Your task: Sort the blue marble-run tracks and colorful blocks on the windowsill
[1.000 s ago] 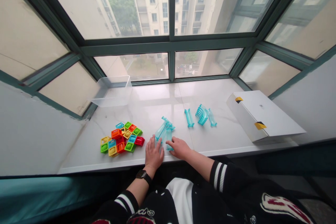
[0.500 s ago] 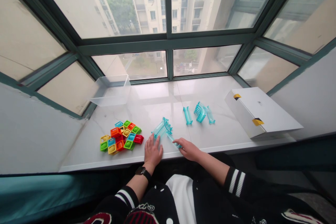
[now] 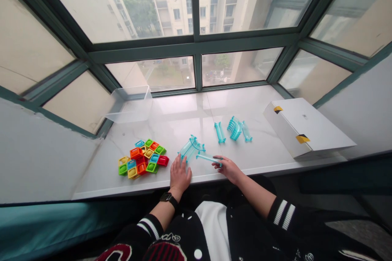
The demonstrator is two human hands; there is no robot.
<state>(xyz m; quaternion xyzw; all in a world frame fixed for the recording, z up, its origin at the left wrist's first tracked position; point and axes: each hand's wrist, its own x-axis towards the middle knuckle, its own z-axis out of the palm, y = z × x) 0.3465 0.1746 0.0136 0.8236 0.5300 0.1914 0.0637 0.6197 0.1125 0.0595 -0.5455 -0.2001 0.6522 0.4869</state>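
Observation:
My right hand (image 3: 228, 169) pinches the right end of a clear turquoise straight track piece (image 3: 208, 158), which lies at a slant with its left end near a larger turquoise piece. That larger piece is a curved track section (image 3: 191, 147), seemingly of joined parts, on the white sill. My left hand (image 3: 180, 174) lies at its near-left end, fingers stretched out and fingertips touching it; whether they grip cannot be seen. Farther right lie a straight track piece (image 3: 219, 132), a stack of curved track pieces (image 3: 235, 127) and another straight piece (image 3: 246, 131).
Left of my left hand sits a heap of coloured blocks (image 3: 141, 161). A clear plastic bin (image 3: 130, 108) stands at the back left by the window. A white box (image 3: 309, 126) with yellow-black tabs occupies the right end of the sill (image 3: 183, 110).
My right hand has moved right and slightly up with the straight track piece. That piece has swung to a flatter angle, its left end a little away from the curved section.

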